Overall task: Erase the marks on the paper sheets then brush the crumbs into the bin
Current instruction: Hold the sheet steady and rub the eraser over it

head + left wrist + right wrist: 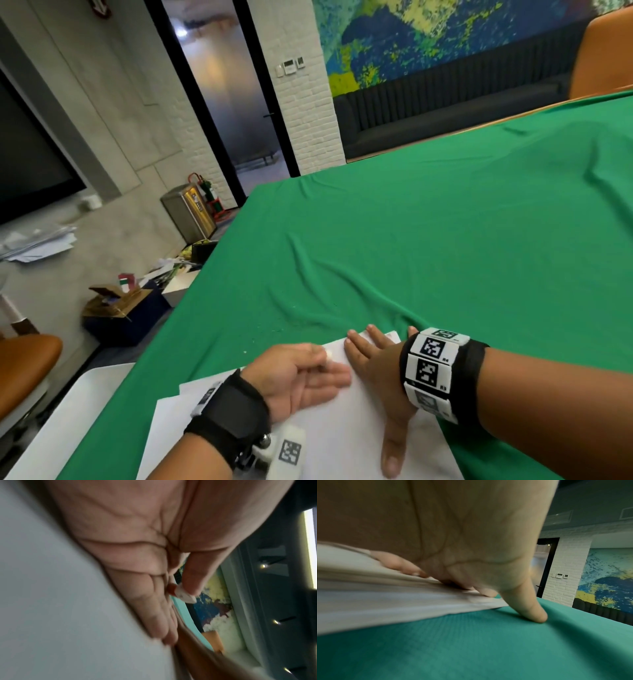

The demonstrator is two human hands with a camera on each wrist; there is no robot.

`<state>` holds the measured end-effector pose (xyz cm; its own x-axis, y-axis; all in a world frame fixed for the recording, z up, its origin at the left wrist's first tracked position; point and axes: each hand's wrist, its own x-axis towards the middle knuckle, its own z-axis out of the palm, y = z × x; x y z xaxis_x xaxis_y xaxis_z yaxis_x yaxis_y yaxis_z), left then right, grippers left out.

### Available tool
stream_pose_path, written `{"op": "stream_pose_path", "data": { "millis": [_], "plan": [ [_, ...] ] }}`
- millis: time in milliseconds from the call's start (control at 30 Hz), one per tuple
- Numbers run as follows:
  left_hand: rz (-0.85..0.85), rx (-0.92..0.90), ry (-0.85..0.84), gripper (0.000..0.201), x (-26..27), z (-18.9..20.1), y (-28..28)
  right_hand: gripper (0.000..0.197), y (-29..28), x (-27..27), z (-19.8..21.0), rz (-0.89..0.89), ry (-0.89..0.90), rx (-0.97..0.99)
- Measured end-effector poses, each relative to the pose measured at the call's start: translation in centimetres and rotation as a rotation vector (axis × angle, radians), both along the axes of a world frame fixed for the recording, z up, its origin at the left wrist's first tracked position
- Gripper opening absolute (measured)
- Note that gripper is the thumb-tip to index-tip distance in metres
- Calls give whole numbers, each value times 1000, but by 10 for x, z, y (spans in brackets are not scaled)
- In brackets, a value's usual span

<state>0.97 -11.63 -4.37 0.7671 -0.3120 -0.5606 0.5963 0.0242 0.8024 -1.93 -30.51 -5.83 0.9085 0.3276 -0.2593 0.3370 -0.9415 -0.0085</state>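
The left hand (301, 373) is pinching a small white eraser (328, 354) between thumb and finger, right over the top paper sheet (342, 428). The right hand (376, 363) is lying flat with fingers apart, pressing the sheet onto the green bench (445, 222). The paper is looking white; any marks are probably too faint to see.

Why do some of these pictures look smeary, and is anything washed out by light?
Head view: mostly sharp, left hand slightly smeared, door glass glares. Left wrist view: blurred throughout, eraser soft. Right wrist view: paper sheets streaked, right hand large and distorted.
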Motion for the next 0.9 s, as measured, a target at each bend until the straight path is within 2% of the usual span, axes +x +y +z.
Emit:
{"op": "stream_pose_path", "data": {
  "millis": [67, 133, 200, 233, 300, 333, 367, 433, 500, 533, 600, 700, 800, 900],
  "plan": [
    [306, 45, -181, 5, 21, -2, 11, 101, 2, 3, -7, -33, 47, -3],
    [570, 87, -360, 7, 38, 3, 27, 103, 4, 10, -17, -50, 60, 48],
    [663, 192, -505, 8, 41, 10, 36, 104, 5, 11, -17, -30, -116, 96],
    [648, 250, -552, 8, 38, 13, 34, 109, 4, 9, -13, -16, -197, 73],
    [511, 275, -546, 7, 25, 17, 24, 124, 2, 5, -1, 21, -46, 48],
    [390, 229, -468, 4, 17, 18, 19, 126, 0, 0, 6, 20, 76, 0],
    [243, 161, -352, 3, 8, 19, 13, 124, -1, -5, 14, 29, 109, -40],
    [-65, 35, -111, 5, -9, 18, 4, 125, -1, -8, 20, 48, 86, -48],
    [-270, 31, -23, 3, -20, 13, -6, 127, -1, -6, 24, 70, 119, -59],
    [-298, 76, -37, 3, -20, 9, -12, 122, -1, -5, 24, 67, 134, -49],
    [-214, 202, -164, 7, -10, 1, -22, 111, -2, 0, 21, 61, 147, -4],
    [-87, 442, -441, 14, 7, 1, -21, 148, -3, 2, 20, 78, 181, -65],
    [-193, 580, -446, 7, 0, 3, -13, 159, -4, 6, 18, 104, 204, -101],
    [-259, 638, -458, 10, -12, 4, -15, 160, -5, 8, 17, 101, 198, -95]
  ]
}}
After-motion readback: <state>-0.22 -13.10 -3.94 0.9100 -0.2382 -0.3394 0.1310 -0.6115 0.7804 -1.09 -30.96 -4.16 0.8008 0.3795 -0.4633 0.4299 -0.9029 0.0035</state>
